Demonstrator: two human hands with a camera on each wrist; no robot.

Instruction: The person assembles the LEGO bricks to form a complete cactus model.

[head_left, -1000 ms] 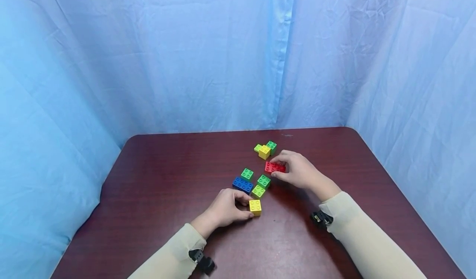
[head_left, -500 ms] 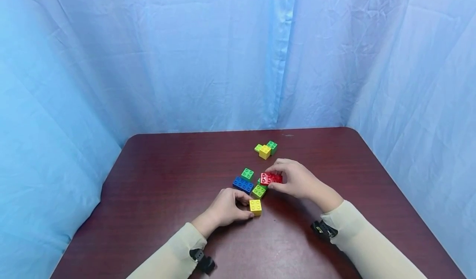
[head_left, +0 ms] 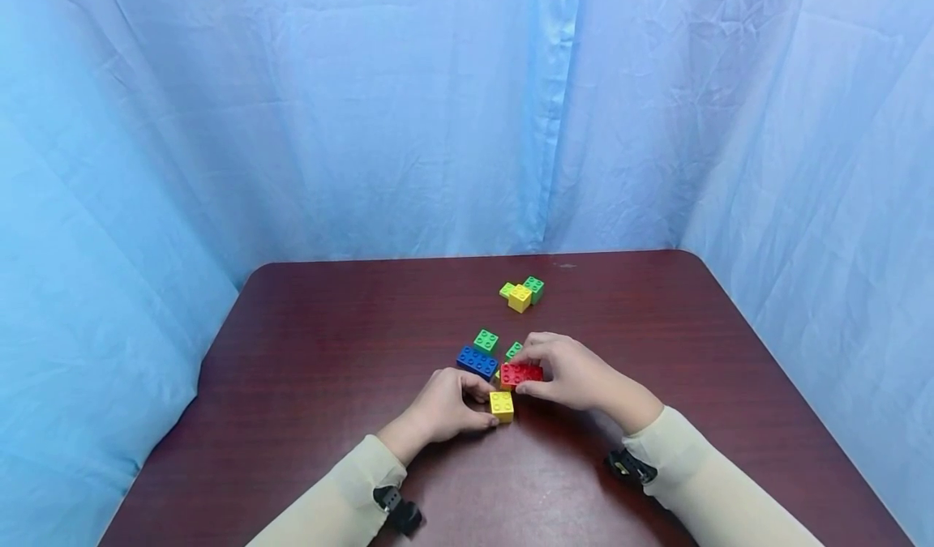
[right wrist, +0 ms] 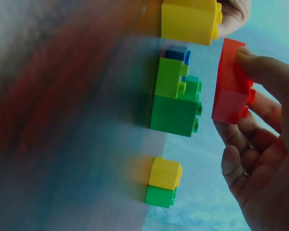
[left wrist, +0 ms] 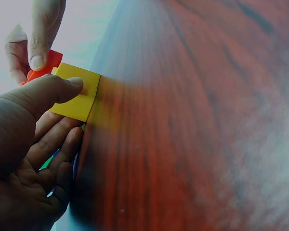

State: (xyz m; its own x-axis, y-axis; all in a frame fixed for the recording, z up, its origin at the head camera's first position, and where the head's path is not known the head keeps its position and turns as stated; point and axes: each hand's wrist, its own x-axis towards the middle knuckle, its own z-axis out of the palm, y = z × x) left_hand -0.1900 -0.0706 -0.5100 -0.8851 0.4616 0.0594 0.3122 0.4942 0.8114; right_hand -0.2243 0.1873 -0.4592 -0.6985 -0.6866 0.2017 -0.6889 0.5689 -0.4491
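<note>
My left hand (head_left: 443, 408) pinches a yellow toy brick (head_left: 501, 406) between thumb and fingers, the brick standing on the table. In my right hand (head_left: 572, 373) a red toy brick (head_left: 520, 375) is gripped by its sides, studs up. The right wrist view shows this red brick (right wrist: 231, 86) held above table height, near the top of the yellow brick (right wrist: 188, 21). Under it in the head view, a lime brick is mostly hidden. A blue brick (head_left: 477, 361) and a green brick (head_left: 486, 340) lie beyond my left fingers. Another green brick (head_left: 514, 351) shows behind the red one.
Farther back on the dark wooden table (head_left: 328, 328) is a small cluster: a yellow brick (head_left: 520, 298), a green brick (head_left: 534, 288) and a lime brick (head_left: 507, 290). Blue curtains (head_left: 409, 126) hang around the table's back and sides.
My right hand has brought the red brick toward me and slightly left, from behind the green brick to beside the yellow one. My left hand has stayed in place on the yellow brick.
</note>
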